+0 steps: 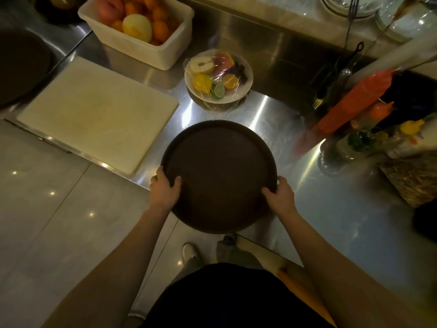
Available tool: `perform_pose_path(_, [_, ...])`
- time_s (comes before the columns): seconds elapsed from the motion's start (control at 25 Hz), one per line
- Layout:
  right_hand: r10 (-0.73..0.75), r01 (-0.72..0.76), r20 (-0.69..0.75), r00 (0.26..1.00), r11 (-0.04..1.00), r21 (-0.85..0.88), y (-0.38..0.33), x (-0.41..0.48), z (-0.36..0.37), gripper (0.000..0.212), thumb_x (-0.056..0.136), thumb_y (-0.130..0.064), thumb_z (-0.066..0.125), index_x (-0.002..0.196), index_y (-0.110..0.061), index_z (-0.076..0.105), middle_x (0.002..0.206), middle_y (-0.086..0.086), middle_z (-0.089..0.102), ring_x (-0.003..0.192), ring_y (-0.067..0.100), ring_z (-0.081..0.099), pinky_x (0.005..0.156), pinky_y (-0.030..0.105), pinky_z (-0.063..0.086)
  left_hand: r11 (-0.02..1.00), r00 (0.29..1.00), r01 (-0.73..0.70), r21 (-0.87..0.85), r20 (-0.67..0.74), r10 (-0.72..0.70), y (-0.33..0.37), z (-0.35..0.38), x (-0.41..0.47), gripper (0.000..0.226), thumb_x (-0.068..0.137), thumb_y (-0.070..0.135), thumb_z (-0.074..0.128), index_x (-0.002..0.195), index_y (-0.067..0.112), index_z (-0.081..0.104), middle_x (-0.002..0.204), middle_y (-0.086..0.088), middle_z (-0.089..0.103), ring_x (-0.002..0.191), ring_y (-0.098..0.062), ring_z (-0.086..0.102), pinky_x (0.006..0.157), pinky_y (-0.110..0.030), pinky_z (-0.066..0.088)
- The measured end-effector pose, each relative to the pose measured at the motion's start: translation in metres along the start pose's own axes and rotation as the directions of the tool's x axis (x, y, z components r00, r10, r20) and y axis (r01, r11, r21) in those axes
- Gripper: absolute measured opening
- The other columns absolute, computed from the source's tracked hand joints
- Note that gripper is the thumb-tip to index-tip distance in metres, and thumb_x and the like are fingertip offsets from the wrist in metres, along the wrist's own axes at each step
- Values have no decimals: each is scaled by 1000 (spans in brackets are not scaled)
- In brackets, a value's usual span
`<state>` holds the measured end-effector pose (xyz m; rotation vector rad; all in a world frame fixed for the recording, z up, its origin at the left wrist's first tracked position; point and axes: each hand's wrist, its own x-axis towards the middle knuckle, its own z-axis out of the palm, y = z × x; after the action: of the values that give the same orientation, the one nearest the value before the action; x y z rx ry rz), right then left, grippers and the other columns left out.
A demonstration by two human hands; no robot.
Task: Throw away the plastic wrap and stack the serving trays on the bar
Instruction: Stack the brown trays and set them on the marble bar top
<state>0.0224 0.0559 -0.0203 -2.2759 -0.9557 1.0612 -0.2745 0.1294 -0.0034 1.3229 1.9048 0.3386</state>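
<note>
A round dark brown serving tray (220, 166) is held level over the near edge of the steel counter (331, 209). My left hand (164, 189) grips its left rim, thumb on top. My right hand (280, 194) grips its right rim the same way. Another dark round tray (19, 67) lies at the far left, cut off by the frame edge. Beyond the held tray stands a white bowl of cut fruit (218, 75) covered in plastic wrap (220, 107) that bunches under the bowl.
A white cutting board (94, 110) lies left of the tray. A white tub of whole fruit (137, 27) stands behind it. Orange squeeze bottles (354, 102), utensils and glassware crowd the right side. Plates and a fork (350, 17) sit on the raised ledge. Pale floor tiles lie below left.
</note>
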Motion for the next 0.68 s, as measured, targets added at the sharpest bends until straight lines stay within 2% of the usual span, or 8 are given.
perform_pose_path(0.16, [28, -28, 13, 1000, 999, 15, 1, 13, 1, 62, 83, -31, 72, 131, -5, 44, 126, 19, 57, 114, 37, 56, 95, 47, 48, 996, 995, 92, -18, -27, -92, 7, 0, 11, 71, 91, 41, 58, 146, 9, 28, 141, -23, 39, 127, -42, 43, 102, -53, 42])
perform_pose_path(0.32, [14, -14, -65, 998, 1000, 6, -2, 19, 0, 72, 77, -42, 75, 131, -7, 42, 125, 20, 53, 110, 37, 56, 93, 48, 49, 992, 990, 122, -10, -66, -123, 12, -1, 13, 75, 82, 53, 65, 137, 9, 39, 133, -20, 47, 117, -36, 52, 95, -50, 49])
perform_pose_path(0.56, [-33, 43, -200, 979, 998, 47, -16, 18, -13, 68, 77, -41, 75, 129, -8, 47, 119, 15, 49, 102, 33, 56, 89, 43, 48, 995, 971, 95, -40, -218, -102, 28, 1, 0, 80, 74, 47, 77, 134, 8, 41, 135, -17, 42, 114, -35, 54, 92, -42, 48])
perform_pose_path(0.68, [-86, 104, -226, 970, 992, 68, -25, 15, -23, 64, 77, -40, 75, 127, -10, 48, 111, 6, 44, 96, 26, 53, 86, 38, 47, 996, 960, 71, -59, -267, -85, 36, -6, -9, 81, 73, 45, 78, 135, 8, 42, 137, -16, 43, 117, -33, 53, 95, -41, 47])
